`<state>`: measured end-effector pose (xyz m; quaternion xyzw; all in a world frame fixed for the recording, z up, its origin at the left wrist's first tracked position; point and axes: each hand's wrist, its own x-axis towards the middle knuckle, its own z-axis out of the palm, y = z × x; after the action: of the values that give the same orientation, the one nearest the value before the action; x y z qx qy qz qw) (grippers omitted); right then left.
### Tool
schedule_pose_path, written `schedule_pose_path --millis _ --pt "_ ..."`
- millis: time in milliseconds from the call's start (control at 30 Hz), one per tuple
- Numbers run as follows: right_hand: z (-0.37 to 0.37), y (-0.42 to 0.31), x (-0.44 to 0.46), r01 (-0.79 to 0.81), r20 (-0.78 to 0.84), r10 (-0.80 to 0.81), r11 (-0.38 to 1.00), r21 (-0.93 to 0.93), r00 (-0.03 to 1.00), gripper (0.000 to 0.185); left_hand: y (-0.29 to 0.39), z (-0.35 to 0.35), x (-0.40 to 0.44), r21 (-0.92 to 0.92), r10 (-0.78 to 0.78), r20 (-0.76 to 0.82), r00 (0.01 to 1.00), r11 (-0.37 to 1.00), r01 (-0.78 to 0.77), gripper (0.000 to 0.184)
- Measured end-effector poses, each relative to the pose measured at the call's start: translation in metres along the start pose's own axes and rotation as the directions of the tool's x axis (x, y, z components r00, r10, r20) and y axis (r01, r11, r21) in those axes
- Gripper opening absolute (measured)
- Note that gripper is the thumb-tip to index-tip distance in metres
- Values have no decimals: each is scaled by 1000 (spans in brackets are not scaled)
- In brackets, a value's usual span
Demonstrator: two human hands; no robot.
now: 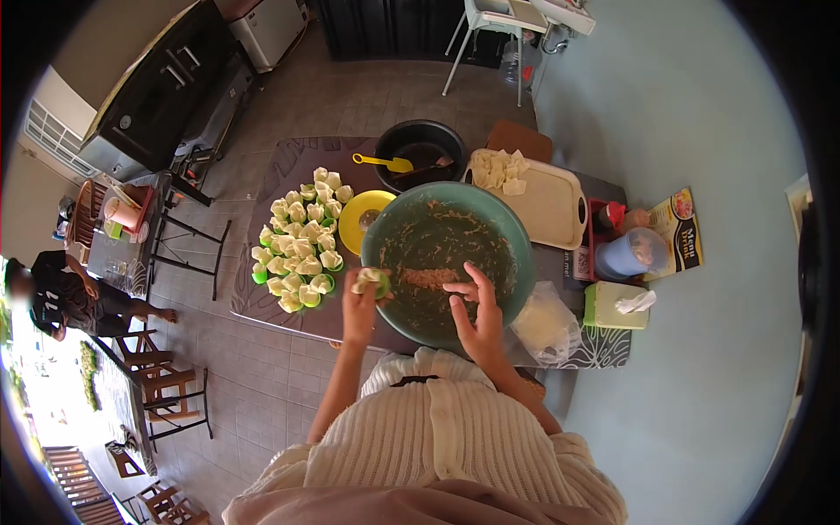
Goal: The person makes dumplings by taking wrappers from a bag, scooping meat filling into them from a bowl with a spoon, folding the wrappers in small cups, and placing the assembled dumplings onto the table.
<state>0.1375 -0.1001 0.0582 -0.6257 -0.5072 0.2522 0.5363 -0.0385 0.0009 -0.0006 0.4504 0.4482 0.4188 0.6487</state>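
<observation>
My left hand (357,308) is closed around a small green cup with a pale dumpling wrapper (371,278) in it, at the left rim of a big green basin (521,236). A lump of pinkish minced filling (429,278) lies in the basin, with smears up its walls. My right hand (478,317) hovers over the basin's right front part, thumb and fingers apart, fingertips close to the filling. Left of the basin stand several green cups holding pale folded wrappers (302,241). A yellow plate (352,226) sits between them and the basin.
Behind the basin stands a black basin (398,133) with a yellow spatula (383,163) and a brush-like tool. A cream tray (551,197) carries loose wrapper sheets (499,171). At right are a plastic bag (547,324), a tissue box (618,306) and condiments. A person (66,293) stands far left.
</observation>
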Motion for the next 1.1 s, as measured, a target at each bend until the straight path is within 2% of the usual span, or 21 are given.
schedule_pose_path --millis 67,133,167,233,267,333,433,467,500,567,600,633,700,833,867,900,933,1000,1033,1067,1100 --pt "-2 7 0 -21 -46 21 1000 1 999 45 -11 -30 7 -10 39 -61 997 999 -40 19" --pt "-4 19 -1 -17 -65 15 999 -34 998 44 -24 -57 9 218 112 -289 951 975 -48 21" --pt "-5 24 -2 -14 -89 8 997 -70 996 43 -31 -70 8 218 110 -292 950 975 -46 21" --pt "-8 33 -3 -23 -96 13 995 -98 995 43 -46 -94 7 168 7 -500 866 982 89 26" --pt "-9 36 -4 -63 -110 55 996 -68 992 43 -54 -105 7 167 4 -500 866 982 91 26" --pt "-11 41 -5 -104 -115 99 994 -36 988 44 -72 -123 8 385 -26 -539 842 882 274 28" --pt "-12 47 -5 -145 -122 140 989 -40 983 45 -106 -122 17 399 -19 -576 817 866 301 29" --pt "-12 49 -5 -144 -122 137 988 -51 983 45 -113 -119 20 417 -53 -583 811 837 354 33" --pt "-12 49 -4 -141 -123 133 988 -62 983 45 -119 -117 22 417 -53 -583 811 837 355 33" --pt "-11 48 -4 -136 -121 127 988 -76 985 45 -146 -120 30 449 88 -600 795 860 243 36" --pt "-11 47 -4 -131 -118 120 987 -90 986 46 -162 -128 36 522 140 -603 786 814 255 39" --pt "-11 47 -5 -132 -123 121 987 -92 985 46 -164 -126 38 523 140 -598 789 814 252 39" --pt "-11 48 -6 -138 -118 128 987 -81 985 46 -169 -122 39 426 111 -702 704 857 289 41" --pt "-11 52 -10 -150 -121 141 986 -67 983 46 -176 -123 40 301 72 -767 638 918 258 46" --pt "-11 51 -10 -157 -136 148 986 -63 980 43 -188 -129 39 647 440 -671 597 742 179 42" --pt "-11 50 -9 -164 -152 154 985 -59 976 41 -199 -135 41 891 733 -434 524 434 131 39" --pt "-12 53 -9 -164 -155 154 985 -59 976 41 -191 -130 37 892 733 -432 525 434 128 39" --pt "-16 66 -9 -48 -79 20 929 -366 997 32 -153 -104 20 937 754 -217 620 339 -84 27" --pt "-16 73 -9 -49 -82 20 929 -366 996 32 -138 -92 14 937 754 -215 621 338 -86 27" --pt "-15 81 -8 -12 2 15 854 -520 1000 27 -124 -79 7 891 563 -243 790 451 -48 22" --pt "-14 88 -9 38 86 24 755 -655 996 22 -116 -72 3 838 336 -240 911 546 19 19"
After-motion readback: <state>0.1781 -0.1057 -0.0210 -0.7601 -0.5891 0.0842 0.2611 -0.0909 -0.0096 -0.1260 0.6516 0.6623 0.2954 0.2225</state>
